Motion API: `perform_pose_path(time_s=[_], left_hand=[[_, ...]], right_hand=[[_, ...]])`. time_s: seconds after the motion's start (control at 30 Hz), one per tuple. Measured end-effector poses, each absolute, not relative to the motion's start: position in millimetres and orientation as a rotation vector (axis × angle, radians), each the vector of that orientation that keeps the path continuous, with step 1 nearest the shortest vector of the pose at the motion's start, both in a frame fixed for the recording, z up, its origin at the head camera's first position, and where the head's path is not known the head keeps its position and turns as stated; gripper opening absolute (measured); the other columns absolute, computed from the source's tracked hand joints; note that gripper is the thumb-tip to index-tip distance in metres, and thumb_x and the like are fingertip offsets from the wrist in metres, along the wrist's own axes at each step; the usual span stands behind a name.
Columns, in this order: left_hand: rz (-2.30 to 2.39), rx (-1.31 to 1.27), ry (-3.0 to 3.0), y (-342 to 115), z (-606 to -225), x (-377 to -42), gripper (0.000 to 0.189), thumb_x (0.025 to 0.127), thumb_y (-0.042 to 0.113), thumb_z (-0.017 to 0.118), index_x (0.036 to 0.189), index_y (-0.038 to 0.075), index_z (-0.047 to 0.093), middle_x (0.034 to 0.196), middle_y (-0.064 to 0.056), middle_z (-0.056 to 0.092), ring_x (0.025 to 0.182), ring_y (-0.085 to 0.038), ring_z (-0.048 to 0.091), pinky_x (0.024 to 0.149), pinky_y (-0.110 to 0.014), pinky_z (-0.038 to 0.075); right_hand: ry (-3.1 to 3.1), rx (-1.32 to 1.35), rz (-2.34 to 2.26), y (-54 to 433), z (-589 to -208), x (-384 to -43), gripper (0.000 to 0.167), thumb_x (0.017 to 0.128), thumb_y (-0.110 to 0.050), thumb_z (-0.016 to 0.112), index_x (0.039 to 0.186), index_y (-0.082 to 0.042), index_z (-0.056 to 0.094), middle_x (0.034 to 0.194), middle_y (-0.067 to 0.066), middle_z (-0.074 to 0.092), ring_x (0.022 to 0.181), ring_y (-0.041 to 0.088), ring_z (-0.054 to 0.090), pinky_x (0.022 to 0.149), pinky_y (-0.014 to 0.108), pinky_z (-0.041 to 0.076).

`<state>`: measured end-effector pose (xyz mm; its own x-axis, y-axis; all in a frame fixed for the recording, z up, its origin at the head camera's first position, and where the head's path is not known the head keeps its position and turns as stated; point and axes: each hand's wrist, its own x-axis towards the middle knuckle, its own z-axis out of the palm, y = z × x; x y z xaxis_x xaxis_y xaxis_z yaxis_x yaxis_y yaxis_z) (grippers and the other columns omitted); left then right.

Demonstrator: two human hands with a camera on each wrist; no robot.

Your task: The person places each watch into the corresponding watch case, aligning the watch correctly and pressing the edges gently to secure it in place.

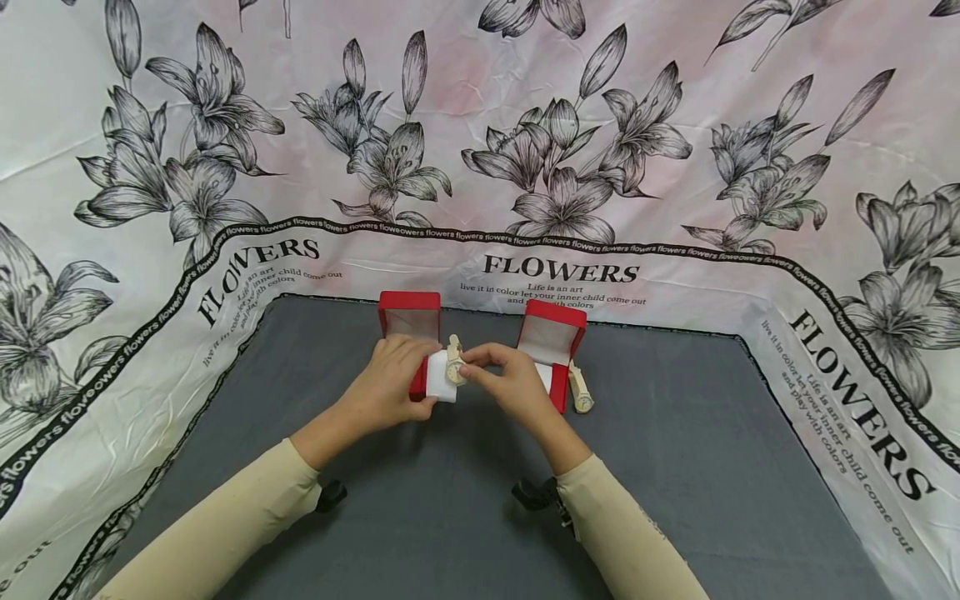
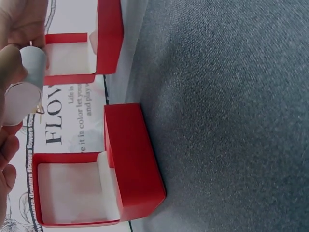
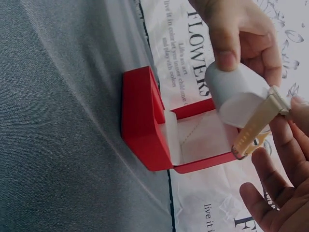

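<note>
My left hand (image 1: pixel 382 377) grips a white watch cushion (image 3: pixel 236 89) between thumb and fingers, above the table. A wristwatch with a cream strap (image 3: pixel 257 126) hangs beside the cushion, pinched by my right hand (image 1: pixel 516 385) near its round face. In the right wrist view the strap lies close against the cushion's end; whether they touch I cannot tell. Behind the left hand stands an open red box (image 1: pixel 409 303), its lid raised and lined in white. A second open red box (image 1: pixel 556 315) is behind the right hand, with white visible inside.
Another cream-strapped watch (image 1: pixel 581 392) lies along the right side of the second box. Grey cloth (image 1: pixel 465 517) covers the table. A white flower-printed sheet (image 1: pixel 420 258) rises around its back and sides.
</note>
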<state>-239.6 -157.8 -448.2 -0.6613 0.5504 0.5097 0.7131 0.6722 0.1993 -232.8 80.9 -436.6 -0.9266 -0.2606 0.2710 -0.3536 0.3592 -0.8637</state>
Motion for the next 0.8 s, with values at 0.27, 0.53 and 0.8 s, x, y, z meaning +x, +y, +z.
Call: perform_pose_path(time_s=[0.27, 0.53, 0.8], left_hand=[[-0.663, -0.928, -2.531, -156, -447, -240, 0.073, 0.071, 0.027, 0.089, 0.133, 0.005, 0.058, 0.125, -0.007, 0.065, 0.116, -0.025, 0.051, 0.097, -0.048, 0.039], [-0.736, -0.892, -2.567, -156, -445, -240, 0.072, 0.073, 0.027, 0.088, 0.134, 0.006, 0.058, 0.128, -0.007, 0.064, 0.118, -0.025, 0.051, 0.099, -0.049, 0.039], [-0.818, -0.872, -2.538, -159, -446, -243, 0.072, 0.073, 0.025, 0.086, 0.135, 0.005, 0.057, 0.128, -0.009, 0.064, 0.118, -0.026, 0.051, 0.103, -0.052, 0.038]], right_hand=[[-2.459, 0.549, 1.580, 81, -441, -235, 0.012, 0.090, -0.026, 0.080, 0.099, -0.018, 0.077, 0.098, -0.004, 0.073, 0.097, 0.014, 0.062, 0.088, 0.043, 0.050], [-2.388, 0.647, 1.512, 82, -444, -239, 0.020, 0.088, -0.023, 0.083, 0.105, -0.014, 0.078, 0.107, 0.001, 0.073, 0.107, 0.023, 0.063, 0.098, 0.049, 0.049], [-2.395, 0.972, 1.156, 88, -451, -243, 0.051, 0.077, -0.020, 0.092, 0.122, -0.010, 0.070, 0.124, 0.005, 0.068, 0.120, 0.022, 0.056, 0.104, 0.047, 0.045]])
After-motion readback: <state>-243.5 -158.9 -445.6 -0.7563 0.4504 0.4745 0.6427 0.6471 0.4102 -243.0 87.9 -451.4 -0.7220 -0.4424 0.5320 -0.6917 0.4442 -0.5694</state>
